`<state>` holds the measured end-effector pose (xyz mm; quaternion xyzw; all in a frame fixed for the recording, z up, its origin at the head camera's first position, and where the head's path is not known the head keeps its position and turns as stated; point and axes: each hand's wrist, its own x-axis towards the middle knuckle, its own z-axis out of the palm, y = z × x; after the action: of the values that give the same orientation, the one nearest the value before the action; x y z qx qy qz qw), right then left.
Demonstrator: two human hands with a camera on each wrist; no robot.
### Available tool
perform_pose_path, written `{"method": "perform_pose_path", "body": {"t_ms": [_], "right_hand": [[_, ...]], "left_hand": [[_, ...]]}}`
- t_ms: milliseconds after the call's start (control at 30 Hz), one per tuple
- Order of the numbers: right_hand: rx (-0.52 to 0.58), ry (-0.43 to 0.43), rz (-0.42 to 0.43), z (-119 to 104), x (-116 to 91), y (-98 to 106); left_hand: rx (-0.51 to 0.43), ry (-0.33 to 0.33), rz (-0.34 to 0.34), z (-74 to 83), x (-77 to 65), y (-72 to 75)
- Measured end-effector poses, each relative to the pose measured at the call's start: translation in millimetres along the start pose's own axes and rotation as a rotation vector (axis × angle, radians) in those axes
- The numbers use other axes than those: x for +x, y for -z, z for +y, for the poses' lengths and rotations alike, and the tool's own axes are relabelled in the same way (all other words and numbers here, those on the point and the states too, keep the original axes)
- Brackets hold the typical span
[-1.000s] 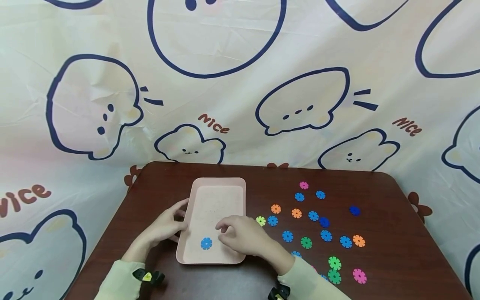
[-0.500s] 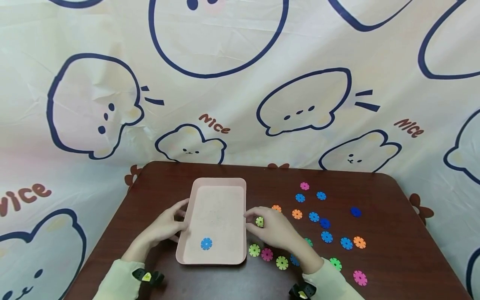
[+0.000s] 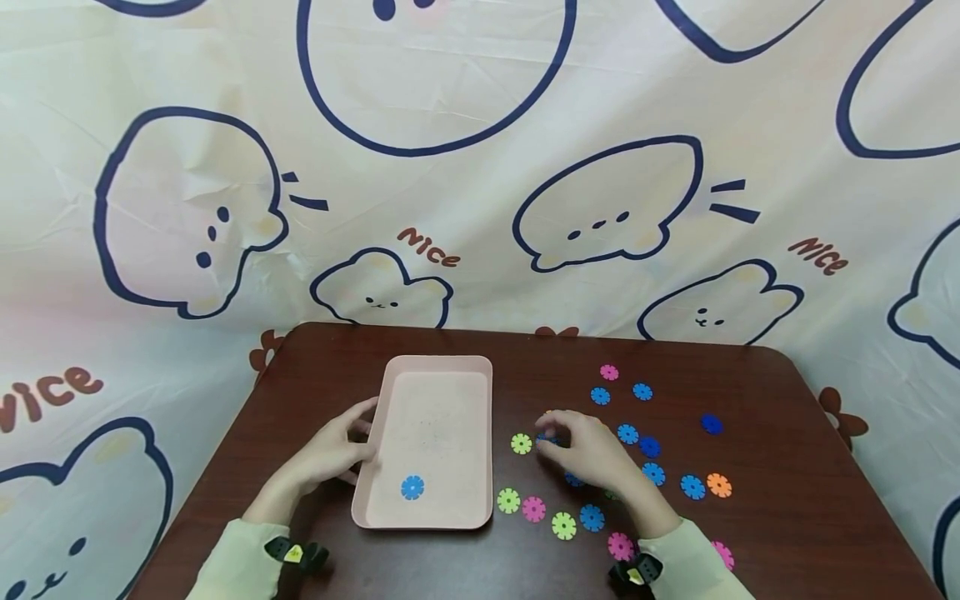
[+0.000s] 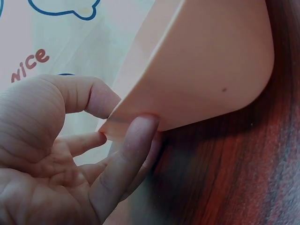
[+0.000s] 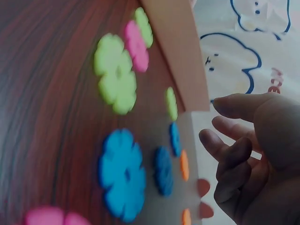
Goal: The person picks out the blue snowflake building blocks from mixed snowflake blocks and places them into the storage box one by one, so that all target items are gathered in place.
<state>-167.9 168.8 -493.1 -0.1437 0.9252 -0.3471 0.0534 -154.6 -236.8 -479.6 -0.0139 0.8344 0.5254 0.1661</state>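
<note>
A pale pink tray (image 3: pixel 438 392) lies on the table with one blue flower-shaped disc (image 3: pixel 412 487) in its near part. My left hand (image 3: pixel 333 446) rests against the tray's left side. The left wrist view shows its thumb (image 4: pixel 138 136) on the outer wall and a fingertip at the rim. My right hand (image 3: pixel 588 450) hovers right of the tray, fingers loosely bent, with nothing visible between them in the right wrist view. Under its fingertips a blue flower disc (image 3: pixel 547 437) is partly hidden. A yellow-green flower disc (image 3: pixel 521 443) lies just left of those fingertips.
Several more flower discs are scattered over the table's right half, among them a pink disc (image 3: pixel 534 509), a dark blue disc (image 3: pixel 711 424) and an orange disc (image 3: pixel 718 485). A cartoon-printed cloth (image 3: pixel 480 208) hangs behind the brown table (image 3: pixel 330 358).
My right hand has moved right, from over the tray, past its right edge, to above the discs. The left hand, the tray and the blue disc in it have stayed put.
</note>
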Motion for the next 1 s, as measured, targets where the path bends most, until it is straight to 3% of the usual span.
{"method": "perform_pose_path", "body": {"t_ms": [433, 1000], "right_hand": [[-0.098, -0.048, -0.036, 22.9, 6.7, -7.1], [-0.082, -0.066, -0.044, 17.1, 8.0, -5.9]], "left_hand": [[-0.007, -0.006, 0.003, -3.2, 1.3, 0.2], [-0.014, -0.004, 0.002, -3.7, 1.4, 0.0]]}}
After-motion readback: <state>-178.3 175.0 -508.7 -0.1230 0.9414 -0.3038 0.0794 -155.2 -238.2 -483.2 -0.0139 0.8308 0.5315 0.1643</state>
